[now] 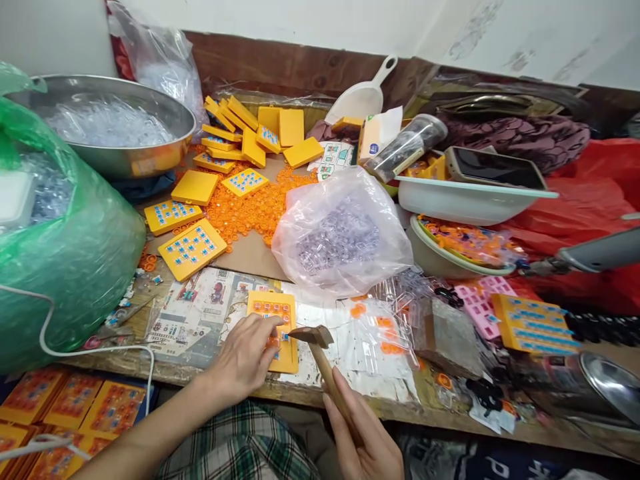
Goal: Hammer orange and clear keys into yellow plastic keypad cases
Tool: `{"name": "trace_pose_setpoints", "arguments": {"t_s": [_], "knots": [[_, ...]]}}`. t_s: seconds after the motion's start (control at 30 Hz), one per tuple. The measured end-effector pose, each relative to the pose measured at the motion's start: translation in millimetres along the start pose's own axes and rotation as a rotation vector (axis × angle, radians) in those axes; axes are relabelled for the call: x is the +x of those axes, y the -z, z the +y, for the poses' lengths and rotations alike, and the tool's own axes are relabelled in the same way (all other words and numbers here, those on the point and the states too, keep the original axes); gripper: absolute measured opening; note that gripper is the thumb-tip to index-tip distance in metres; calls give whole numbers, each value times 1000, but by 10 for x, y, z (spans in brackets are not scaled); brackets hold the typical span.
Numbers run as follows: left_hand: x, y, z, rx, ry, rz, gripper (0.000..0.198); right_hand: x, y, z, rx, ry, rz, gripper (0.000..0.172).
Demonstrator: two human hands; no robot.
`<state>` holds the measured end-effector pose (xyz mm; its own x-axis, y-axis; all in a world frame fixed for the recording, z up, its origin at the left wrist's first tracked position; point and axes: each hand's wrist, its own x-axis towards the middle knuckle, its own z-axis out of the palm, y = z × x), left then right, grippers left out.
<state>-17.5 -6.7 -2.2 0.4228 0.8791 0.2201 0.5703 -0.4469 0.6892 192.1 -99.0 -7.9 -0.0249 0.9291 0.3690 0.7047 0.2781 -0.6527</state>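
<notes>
My right hand (365, 433) is wrapped round the wooden handle of a hammer (333, 380). The hammer's metal head hovers at the right edge of a yellow plastic board (287, 363), which lies flat on the bench. Rows of small orange rings and blue-and-clear pieces sit in the board's recesses. My left hand (245, 357) rests over the board's left side, its fingers curled and thumb and index fingertips close among the pieces. Whatever those fingertips pinch is too small to make out. Beneath the board are a printed sheet (193, 320) and worn white paper (320, 360).
Behind the board stands a clear bag of transparent parts (340, 240). Loose orange rings (240, 213) and stacked yellow boards (195, 187) lie at the back. A green bag (75, 280) and steel bowl (170, 143) are left. A metal block (447, 337) and electric screwdriver (600, 250) are right.
</notes>
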Motion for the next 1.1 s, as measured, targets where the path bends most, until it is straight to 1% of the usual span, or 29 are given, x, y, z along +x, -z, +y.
{"name": "trace_pose_setpoints", "arguments": {"t_s": [0.1,0.13,0.23,0.33,0.43,0.5,0.53,0.6,0.67,0.7,0.73,0.77,0.8,0.87,0.93,1.0,1.1], "knots": [[4,-68,-39,43,-8,11,37,14,20,-57,-74,95,36,64],[2,-78,-52,48,-11,24,38,20,24,-72,-90,124,20,65],[-14,-93,-83,38,-15,80,41,29,52,-100,-112,175,-80,67],[-25,-115,-94,4,-33,117,45,25,84,-110,-116,168,-93,68],[-48,-152,-79,-18,-27,142,48,28,82,-102,-122,134,-117,65],[-69,-164,-62,-44,4,162,47,35,55,-78,-71,86,-147,60],[-70,-155,-57,-68,23,168,46,37,36,-57,-28,40,-146,57],[-15,-97,-74,-118,56,173,44,38,-9,2,68,-102,-89,47],[159,16,-142,-118,69,218,36,38,-58,78,165,-334,18,41],[297,82,-198,-88,74,255,29,41,-83,118,214,-464,69,43],[464,147,-268,-45,76,310,22,46,-107,157,266,-582,108,47],[650,203,-348,3,95,341,19,52,-130,192,316,-684,131,52],[845,245,-432,50,122,339,19,59,-151,224,362,-761,141,58],[1211,277,-592,71,139,304,21,65,-185,274,427,-839,154,65],[1482,249,-708,71,143,263,23,57,-206,309,449,-860,164,66],[1632,194,-771,63,151,232,24,39,-216,330,454,-863,171,63],[1684,137,-804,30,173,197,18,22,-221,330,466,-850,166,60]]}}
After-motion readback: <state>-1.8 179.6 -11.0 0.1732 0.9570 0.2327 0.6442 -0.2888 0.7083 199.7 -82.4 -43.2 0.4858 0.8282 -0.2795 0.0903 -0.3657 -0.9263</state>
